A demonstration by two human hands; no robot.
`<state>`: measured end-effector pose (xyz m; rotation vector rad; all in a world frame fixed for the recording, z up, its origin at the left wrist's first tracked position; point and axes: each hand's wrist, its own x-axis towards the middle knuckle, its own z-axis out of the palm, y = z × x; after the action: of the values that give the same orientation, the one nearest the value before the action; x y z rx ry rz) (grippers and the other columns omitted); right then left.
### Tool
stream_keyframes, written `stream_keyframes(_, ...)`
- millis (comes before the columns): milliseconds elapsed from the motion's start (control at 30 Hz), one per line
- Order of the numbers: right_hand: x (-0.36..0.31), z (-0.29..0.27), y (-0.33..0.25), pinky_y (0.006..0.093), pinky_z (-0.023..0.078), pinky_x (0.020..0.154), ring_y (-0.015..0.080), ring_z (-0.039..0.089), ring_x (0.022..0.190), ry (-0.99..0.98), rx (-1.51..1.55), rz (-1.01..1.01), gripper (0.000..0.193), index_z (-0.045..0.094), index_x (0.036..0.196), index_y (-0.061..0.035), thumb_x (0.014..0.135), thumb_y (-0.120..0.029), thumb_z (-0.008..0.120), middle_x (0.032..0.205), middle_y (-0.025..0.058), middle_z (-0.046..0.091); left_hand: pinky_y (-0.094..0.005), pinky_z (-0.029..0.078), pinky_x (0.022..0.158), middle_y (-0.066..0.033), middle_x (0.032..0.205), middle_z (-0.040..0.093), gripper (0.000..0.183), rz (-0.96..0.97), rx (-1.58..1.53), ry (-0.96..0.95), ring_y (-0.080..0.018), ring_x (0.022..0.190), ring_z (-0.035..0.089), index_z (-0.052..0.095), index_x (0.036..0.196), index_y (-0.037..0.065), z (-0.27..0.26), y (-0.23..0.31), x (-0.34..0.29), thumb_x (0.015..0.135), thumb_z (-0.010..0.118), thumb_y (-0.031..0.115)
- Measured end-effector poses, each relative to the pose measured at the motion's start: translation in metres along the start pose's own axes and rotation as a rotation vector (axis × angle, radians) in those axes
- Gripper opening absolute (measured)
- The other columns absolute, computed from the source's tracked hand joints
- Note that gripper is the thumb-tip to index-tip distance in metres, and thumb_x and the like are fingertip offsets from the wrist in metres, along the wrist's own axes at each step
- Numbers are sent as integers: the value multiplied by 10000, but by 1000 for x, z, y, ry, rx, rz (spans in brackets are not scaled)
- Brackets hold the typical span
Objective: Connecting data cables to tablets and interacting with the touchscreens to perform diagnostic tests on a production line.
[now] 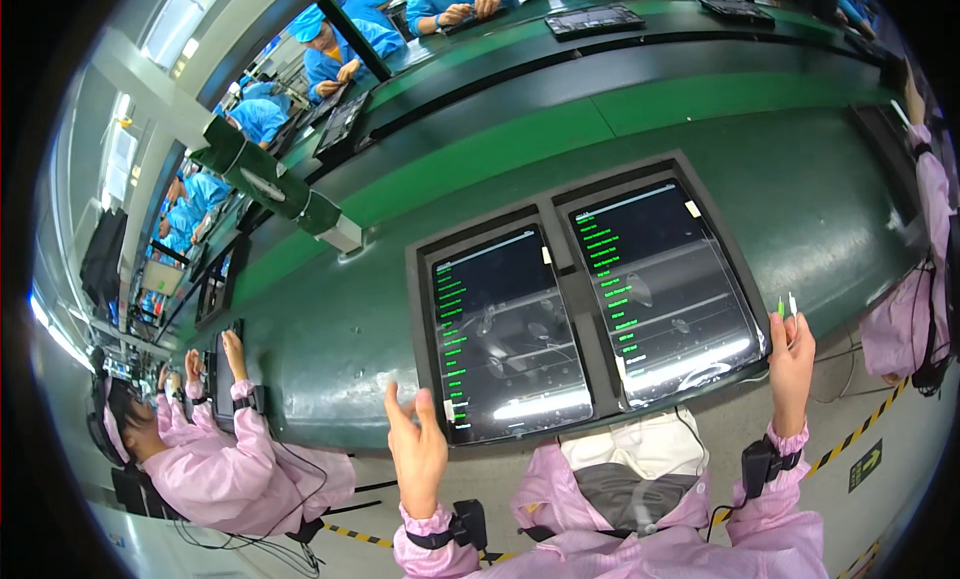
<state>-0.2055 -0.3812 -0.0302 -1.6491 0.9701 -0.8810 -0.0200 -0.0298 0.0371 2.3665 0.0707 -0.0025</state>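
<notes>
Two tablets lie face up, side by side, in a dark grey two-compartment tray (597, 379) on the green bench. Both the left tablet (510, 329) and the right tablet (668, 279) are lit, with a list of green lines on black and light glaring off their lower parts. My left hand (418, 447) is raised by the near left corner of the left tablet, thumb and fingers apart, holding nothing. Beside the right tablet's near right corner, my right hand (792, 371) is closed on two slim sticks (787, 306), one green and one white, their lower ends hidden in the fingers.
A green-wrapped post (275, 184) rises from the bench left of the tray. Co-workers in pink sit at either side, the left one (235, 469) holding a tablet. Across a raised black ledge (480, 94), people in blue handle devices. Cables hang from the wrist straps.
</notes>
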Motion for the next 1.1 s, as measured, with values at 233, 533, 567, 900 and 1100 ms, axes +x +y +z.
stream_keyframes(233, -69, 48, -46, 301, 269, 444, 90, 320, 506, -47, -171, -53, 298, 389, 674, -19, 893, -110, 570, 532, 56, 365, -340, 407, 836, -173, 927, 576, 454, 80, -95, 366, -245, 885, 534, 435, 1160, -51, -20, -75, 9, 969, 416, 360)
stream_keyframes(533, -148, 171, -85, 462, 434, 617, 420, 550, 690, -707, 43, -301, 117, 505, 915, 11, 853, -80, 544, 757, 210, 572, -336, 387, 878, -166, 1030, 523, 551, -10, -361, 996, -232, 970, 496, 470, 1061, -89, -120, -159, 102, 919, 510, 442)
stream_keyframes(567, -151, 176, -87, 452, 434, 599, 432, 549, 663, -892, 73, -215, 152, 522, 972, 12, 869, -97, 541, 740, 200, 570, -330, 400, 865, -168, 1028, 529, 500, 80, -352, 1144, -229, 954, 507, 477, 1043, -89, -125, -152, 105, 920, 537, 392)
stream_keyframes(900, -113, 143, -77, 236, 433, 454, 100, 550, 490, -539, 383, 61, 178, 431, 811, -18, 941, -131, 476, 619, 78, 602, -276, 488, 778, -96, 963, 570, 299, 693, -736, -55, -161, 874, 585, 461, 1110, 16, 21, 88, 15, 858, 617, 55)
stream_keyframes(1100, -47, 104, -51, 214, 342, 379, 61, 445, 417, -180, 217, -2, 211, 387, 767, -50, 950, -125, 460, 547, 27, 500, -237, 484, 651, -81, 898, 577, 300, 253, -972, -559, -118, 775, 584, 464, 1036, 11, 159, 162, 33, 874, 628, 204)
